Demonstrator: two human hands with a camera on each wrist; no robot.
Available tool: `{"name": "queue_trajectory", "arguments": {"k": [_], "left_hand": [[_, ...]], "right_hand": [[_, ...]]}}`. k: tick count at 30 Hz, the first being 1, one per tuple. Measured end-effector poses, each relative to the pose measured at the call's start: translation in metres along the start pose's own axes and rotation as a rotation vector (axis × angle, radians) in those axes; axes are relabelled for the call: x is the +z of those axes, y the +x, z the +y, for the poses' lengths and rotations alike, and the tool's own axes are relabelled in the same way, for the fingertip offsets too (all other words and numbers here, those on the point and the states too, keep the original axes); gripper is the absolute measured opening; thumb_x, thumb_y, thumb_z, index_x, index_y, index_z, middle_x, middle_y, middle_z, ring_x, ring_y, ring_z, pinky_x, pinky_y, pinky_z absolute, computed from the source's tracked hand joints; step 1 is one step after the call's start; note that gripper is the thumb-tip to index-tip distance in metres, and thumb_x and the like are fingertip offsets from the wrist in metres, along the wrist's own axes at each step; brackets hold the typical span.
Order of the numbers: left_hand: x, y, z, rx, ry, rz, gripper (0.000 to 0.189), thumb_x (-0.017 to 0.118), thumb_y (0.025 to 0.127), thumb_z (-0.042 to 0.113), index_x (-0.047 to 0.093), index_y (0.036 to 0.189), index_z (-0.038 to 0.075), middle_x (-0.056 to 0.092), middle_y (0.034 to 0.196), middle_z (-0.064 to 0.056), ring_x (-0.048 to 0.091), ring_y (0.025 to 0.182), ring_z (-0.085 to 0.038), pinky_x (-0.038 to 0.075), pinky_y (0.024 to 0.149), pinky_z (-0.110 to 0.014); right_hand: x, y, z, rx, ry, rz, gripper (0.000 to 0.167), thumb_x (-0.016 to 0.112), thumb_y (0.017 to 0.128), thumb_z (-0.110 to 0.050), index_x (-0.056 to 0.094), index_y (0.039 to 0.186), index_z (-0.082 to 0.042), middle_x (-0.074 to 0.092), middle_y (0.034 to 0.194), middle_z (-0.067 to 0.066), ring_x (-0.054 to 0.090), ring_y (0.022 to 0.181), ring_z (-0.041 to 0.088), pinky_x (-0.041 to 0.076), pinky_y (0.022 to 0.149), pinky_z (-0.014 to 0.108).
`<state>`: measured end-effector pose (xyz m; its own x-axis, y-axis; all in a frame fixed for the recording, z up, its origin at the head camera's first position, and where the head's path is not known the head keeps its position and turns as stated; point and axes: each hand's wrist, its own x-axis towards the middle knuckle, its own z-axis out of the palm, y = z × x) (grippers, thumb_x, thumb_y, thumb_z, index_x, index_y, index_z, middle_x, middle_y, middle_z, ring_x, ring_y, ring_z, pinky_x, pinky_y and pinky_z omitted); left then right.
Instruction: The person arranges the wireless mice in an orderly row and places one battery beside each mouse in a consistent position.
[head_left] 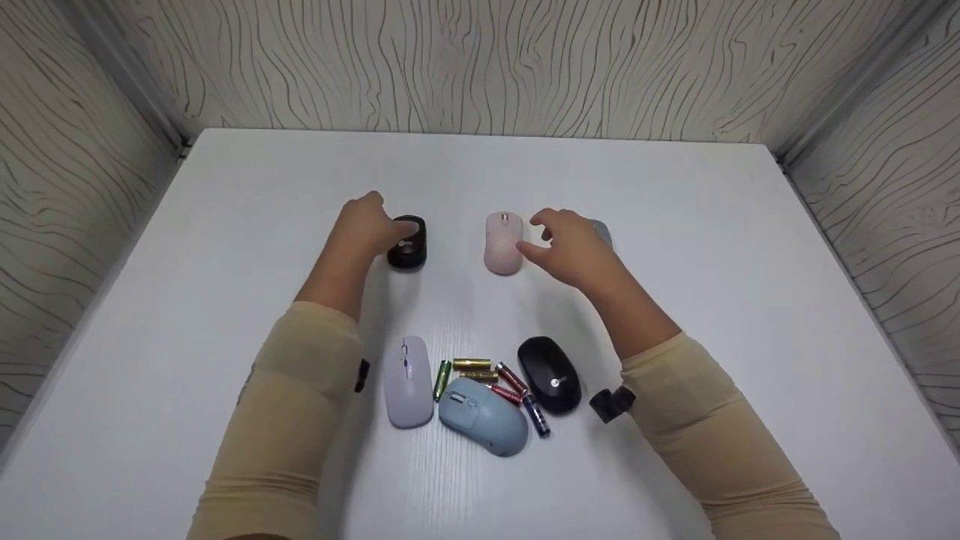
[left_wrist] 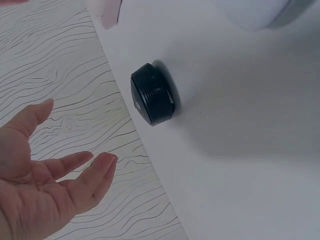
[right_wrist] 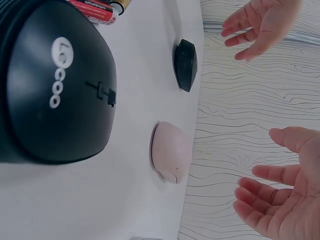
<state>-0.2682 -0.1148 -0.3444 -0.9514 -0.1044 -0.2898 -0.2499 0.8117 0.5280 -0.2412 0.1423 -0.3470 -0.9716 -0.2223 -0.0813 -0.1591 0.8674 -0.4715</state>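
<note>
Both grips were wide: the left hand [head_left: 365, 229] hovered near the far black mouse [head_left: 409, 256], the right hand [head_left: 568, 247] near the pink mouse [head_left: 502, 251] (each beyond the batteries [head_left: 472, 364]) on the white table [head_left: 705, 225].

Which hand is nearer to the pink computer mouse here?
The right. The right hand hovers just right of the pink computer mouse, not gripping it. The left hand is farther off, to its left, by the far black computer mouse.
</note>
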Motion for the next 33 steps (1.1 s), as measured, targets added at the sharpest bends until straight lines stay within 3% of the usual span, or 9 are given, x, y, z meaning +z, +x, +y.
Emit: {"name": "queue_trajectory", "arguments": {"k": [9, 18, 25, 29, 33], "left_hand": [[-0.004, -0.023, -0.002, 0.08, -0.015, 0.005, 0.07, 0.06, 0.085, 0.037, 0.032, 0.139, 0.0, 0.033, 0.14, -0.023, 0.031, 0.13, -0.034, 0.029, 0.104, -0.045], [0.008, -0.043, -0.007, 0.178, 0.044, -0.014, 0.065, 0.063, 0.084, 0.035, 0.04, 0.133, -0.002, 0.044, 0.126, -0.025, 0.044, 0.117, -0.035, 0.037, 0.097, -0.045], [0.015, -0.055, -0.01, 0.181, 0.078, -0.03, 0.067, 0.063, 0.085, 0.035, 0.038, 0.135, -0.002, 0.042, 0.128, -0.027, 0.045, 0.117, -0.035, 0.04, 0.095, -0.044], [0.024, -0.062, -0.013, 0.176, 0.146, -0.041, 0.069, 0.063, 0.084, 0.034, 0.036, 0.136, -0.003, 0.042, 0.131, -0.026, 0.043, 0.12, -0.035, 0.039, 0.097, -0.044], [0.036, -0.071, -0.017, 0.145, 0.244, -0.104, 0.068, 0.065, 0.082, 0.034, 0.041, 0.133, -0.004, 0.047, 0.13, -0.023, 0.047, 0.117, -0.034, 0.04, 0.095, -0.044]], "right_hand": [[-0.004, -0.014, 0.011, -0.033, -0.038, -0.012, 0.049, 0.059, 0.088, -0.032, 0.051, 0.124, -0.001, 0.058, 0.109, 0.021, 0.053, 0.102, 0.032, 0.047, 0.081, 0.043], [-0.003, -0.025, 0.017, 0.004, -0.021, -0.031, 0.051, 0.059, 0.088, -0.034, 0.049, 0.127, -0.004, 0.057, 0.112, 0.019, 0.053, 0.105, 0.032, 0.047, 0.083, 0.044], [-0.004, -0.027, 0.016, -0.002, -0.01, -0.038, 0.051, 0.059, 0.088, -0.034, 0.049, 0.127, -0.003, 0.057, 0.113, 0.02, 0.053, 0.106, 0.032, 0.047, 0.083, 0.045], [-0.004, -0.029, 0.015, -0.002, -0.003, -0.043, 0.051, 0.059, 0.087, -0.034, 0.048, 0.127, -0.003, 0.057, 0.113, 0.02, 0.053, 0.106, 0.033, 0.047, 0.083, 0.045], [-0.004, -0.03, 0.014, -0.001, 0.008, -0.044, 0.051, 0.059, 0.088, -0.034, 0.048, 0.127, -0.003, 0.056, 0.114, 0.021, 0.053, 0.106, 0.033, 0.047, 0.083, 0.045]]}}
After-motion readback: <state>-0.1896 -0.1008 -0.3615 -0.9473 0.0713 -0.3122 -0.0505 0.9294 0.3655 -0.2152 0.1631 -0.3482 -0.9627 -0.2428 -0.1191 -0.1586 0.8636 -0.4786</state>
